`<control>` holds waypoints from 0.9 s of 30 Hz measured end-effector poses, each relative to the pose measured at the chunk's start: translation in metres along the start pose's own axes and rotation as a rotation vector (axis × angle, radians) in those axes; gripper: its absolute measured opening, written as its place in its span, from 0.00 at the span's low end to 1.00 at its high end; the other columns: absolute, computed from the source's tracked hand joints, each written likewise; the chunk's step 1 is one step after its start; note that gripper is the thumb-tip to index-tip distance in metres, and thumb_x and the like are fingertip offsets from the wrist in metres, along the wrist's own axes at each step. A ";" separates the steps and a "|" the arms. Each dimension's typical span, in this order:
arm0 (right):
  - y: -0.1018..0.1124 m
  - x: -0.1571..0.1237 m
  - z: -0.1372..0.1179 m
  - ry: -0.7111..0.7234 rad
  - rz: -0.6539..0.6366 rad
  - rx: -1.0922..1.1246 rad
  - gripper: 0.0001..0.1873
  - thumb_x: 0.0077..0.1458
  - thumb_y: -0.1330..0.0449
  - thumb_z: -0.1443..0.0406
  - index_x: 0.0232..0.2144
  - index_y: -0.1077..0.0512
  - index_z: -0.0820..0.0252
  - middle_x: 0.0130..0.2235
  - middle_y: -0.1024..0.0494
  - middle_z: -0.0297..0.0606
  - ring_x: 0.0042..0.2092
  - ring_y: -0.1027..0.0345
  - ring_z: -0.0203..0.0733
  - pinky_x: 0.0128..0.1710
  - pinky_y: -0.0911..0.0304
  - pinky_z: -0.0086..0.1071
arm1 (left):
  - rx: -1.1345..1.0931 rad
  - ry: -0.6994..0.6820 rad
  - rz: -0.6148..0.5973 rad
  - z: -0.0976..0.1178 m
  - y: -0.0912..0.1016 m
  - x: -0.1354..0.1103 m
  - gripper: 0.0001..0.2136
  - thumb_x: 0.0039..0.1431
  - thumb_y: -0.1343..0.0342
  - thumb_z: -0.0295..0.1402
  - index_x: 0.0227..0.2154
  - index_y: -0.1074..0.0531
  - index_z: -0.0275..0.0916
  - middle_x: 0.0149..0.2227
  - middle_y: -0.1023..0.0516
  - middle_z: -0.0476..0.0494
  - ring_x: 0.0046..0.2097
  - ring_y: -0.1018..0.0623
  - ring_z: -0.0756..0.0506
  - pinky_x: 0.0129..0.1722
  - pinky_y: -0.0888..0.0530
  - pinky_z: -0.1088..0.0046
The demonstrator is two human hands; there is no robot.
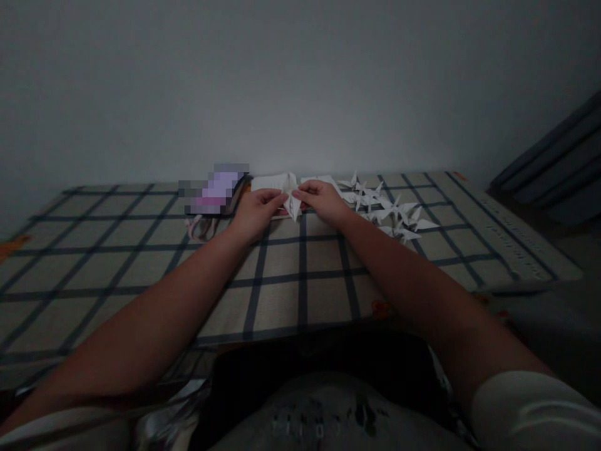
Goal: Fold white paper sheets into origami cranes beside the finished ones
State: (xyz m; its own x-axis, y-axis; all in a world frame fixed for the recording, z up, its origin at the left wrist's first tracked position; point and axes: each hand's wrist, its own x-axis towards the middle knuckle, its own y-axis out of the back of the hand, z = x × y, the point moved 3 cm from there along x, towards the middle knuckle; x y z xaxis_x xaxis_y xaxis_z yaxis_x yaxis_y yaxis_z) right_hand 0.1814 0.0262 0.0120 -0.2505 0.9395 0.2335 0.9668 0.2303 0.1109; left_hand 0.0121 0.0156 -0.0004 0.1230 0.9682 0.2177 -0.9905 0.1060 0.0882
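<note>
Folded paper (294, 210) sits between the two hands at the far side of the table, one point angled down toward the wearer. Checked tablecloth (282, 282) under everything. Pile of pointed white paper shapes (399, 210), crane-like, just right of the right hand. Blurred purple-screened object (218, 190) near the left hand, on its outer side. Left hand (256, 213) pinches the paper's left edge, thumb and fingers; right hand (323, 200) pinches the right edge, same way. White sheets (265, 183) right behind the hands. Pinkish strap (201, 228) below the purple-screened object.
</note>
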 end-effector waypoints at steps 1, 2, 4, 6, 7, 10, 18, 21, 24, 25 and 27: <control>0.000 0.000 0.000 0.004 -0.001 0.000 0.10 0.55 0.34 0.63 0.27 0.29 0.60 0.26 0.26 0.30 0.28 0.33 0.31 0.31 0.35 0.27 | -0.001 0.001 -0.002 -0.001 0.000 0.000 0.23 0.45 0.31 0.51 0.34 0.21 0.34 0.35 0.18 0.42 0.35 0.20 0.46 0.40 0.21 0.69; 0.000 0.001 0.001 0.008 -0.003 0.000 0.10 0.55 0.34 0.63 0.27 0.29 0.60 0.26 0.26 0.30 0.28 0.33 0.31 0.32 0.35 0.27 | -0.003 0.003 -0.005 -0.001 0.000 0.000 0.23 0.45 0.31 0.51 0.34 0.21 0.34 0.35 0.18 0.42 0.36 0.20 0.45 0.40 0.21 0.68; 0.000 0.001 0.004 0.014 -0.014 0.010 0.10 0.56 0.34 0.63 0.27 0.30 0.60 0.27 0.27 0.30 0.28 0.34 0.31 0.31 0.35 0.27 | 0.002 0.006 -0.008 0.000 -0.001 -0.001 0.24 0.45 0.31 0.52 0.34 0.21 0.34 0.35 0.18 0.41 0.36 0.19 0.45 0.39 0.21 0.68; -0.001 0.002 0.007 0.014 -0.044 0.047 0.10 0.55 0.34 0.62 0.28 0.30 0.60 0.27 0.27 0.29 0.28 0.34 0.31 0.31 0.35 0.27 | 0.038 -0.005 -0.003 0.002 -0.001 -0.003 0.24 0.45 0.31 0.53 0.33 0.21 0.34 0.34 0.18 0.42 0.35 0.19 0.45 0.39 0.21 0.69; -0.001 0.002 0.008 0.013 -0.060 0.073 0.10 0.55 0.34 0.62 0.29 0.30 0.59 0.28 0.27 0.29 0.28 0.34 0.31 0.31 0.35 0.27 | 0.066 -0.016 -0.001 0.003 -0.001 -0.003 0.24 0.45 0.31 0.53 0.33 0.21 0.34 0.33 0.18 0.42 0.35 0.19 0.45 0.38 0.21 0.70; -0.003 0.001 0.010 0.003 -0.103 0.134 0.12 0.53 0.32 0.61 0.30 0.31 0.59 0.29 0.27 0.29 0.30 0.32 0.32 0.32 0.34 0.28 | 0.099 -0.050 -0.006 0.005 0.000 -0.005 0.25 0.48 0.31 0.50 0.42 0.21 0.33 0.33 0.18 0.42 0.34 0.19 0.45 0.38 0.21 0.70; 0.002 0.000 0.007 0.023 -0.008 0.023 0.12 0.52 0.33 0.61 0.27 0.32 0.60 0.27 0.30 0.28 0.30 0.36 0.32 0.32 0.39 0.28 | -0.050 -0.028 -0.007 0.006 -0.004 -0.006 0.36 0.55 0.34 0.43 0.64 0.38 0.39 0.30 0.19 0.45 0.32 0.18 0.46 0.39 0.20 0.68; 0.003 -0.001 0.004 0.053 0.059 -0.009 0.12 0.53 0.34 0.62 0.26 0.34 0.59 0.26 0.32 0.27 0.30 0.38 0.32 0.32 0.41 0.28 | -0.073 0.000 -0.018 0.006 -0.006 -0.007 0.38 0.53 0.33 0.37 0.65 0.39 0.39 0.30 0.19 0.46 0.32 0.18 0.46 0.40 0.20 0.67; 0.002 -0.001 0.003 0.063 0.049 0.014 0.11 0.52 0.35 0.63 0.27 0.35 0.59 0.26 0.32 0.26 0.29 0.39 0.32 0.31 0.42 0.27 | -0.088 -0.006 -0.041 0.004 -0.007 -0.006 0.37 0.52 0.33 0.34 0.65 0.39 0.38 0.27 0.19 0.48 0.30 0.19 0.46 0.40 0.20 0.66; 0.001 0.000 0.003 0.055 0.029 0.033 0.11 0.52 0.35 0.64 0.27 0.35 0.59 0.26 0.32 0.26 0.29 0.38 0.32 0.32 0.42 0.27 | -0.084 -0.018 -0.047 0.004 -0.006 -0.006 0.37 0.52 0.33 0.33 0.65 0.39 0.37 0.27 0.19 0.48 0.29 0.19 0.47 0.40 0.20 0.66; -0.001 0.001 0.005 0.034 -0.005 0.062 0.11 0.52 0.35 0.64 0.29 0.36 0.58 0.28 0.31 0.27 0.30 0.37 0.32 0.32 0.41 0.28 | -0.063 -0.055 -0.045 0.003 -0.005 -0.005 0.37 0.52 0.33 0.33 0.64 0.38 0.38 0.28 0.19 0.48 0.28 0.19 0.47 0.39 0.20 0.68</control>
State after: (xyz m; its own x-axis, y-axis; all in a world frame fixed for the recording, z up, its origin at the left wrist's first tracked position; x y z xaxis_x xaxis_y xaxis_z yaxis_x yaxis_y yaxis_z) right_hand 0.1802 0.0278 0.0071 -0.2557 0.9294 0.2662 0.9666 0.2510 0.0521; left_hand 0.0165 0.0091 0.0008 0.1690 0.9484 0.2684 -0.9856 0.1647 0.0386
